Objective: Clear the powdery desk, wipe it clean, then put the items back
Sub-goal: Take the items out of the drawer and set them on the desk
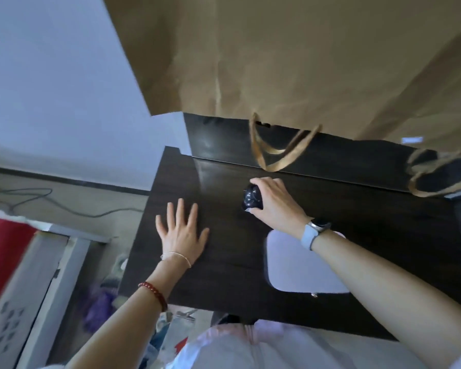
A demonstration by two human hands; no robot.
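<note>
The left hand (181, 233) is lying flat on the desk (224, 275), with the right hand (277, 202) sitting to its right and slightly farther back, gripping a small round object (251, 199). A pad (298, 265) is lying on the desk under the right forearm, nearer the person than that hand. A paper bag (290, 57) is standing behind both hands, its handles (274, 149) hanging just beyond the right hand.

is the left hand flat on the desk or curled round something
Flat and spread. The left hand lies palm down on the dark desk with straight, splayed fingers, holding nothing. The right hand grips a black object.
</note>
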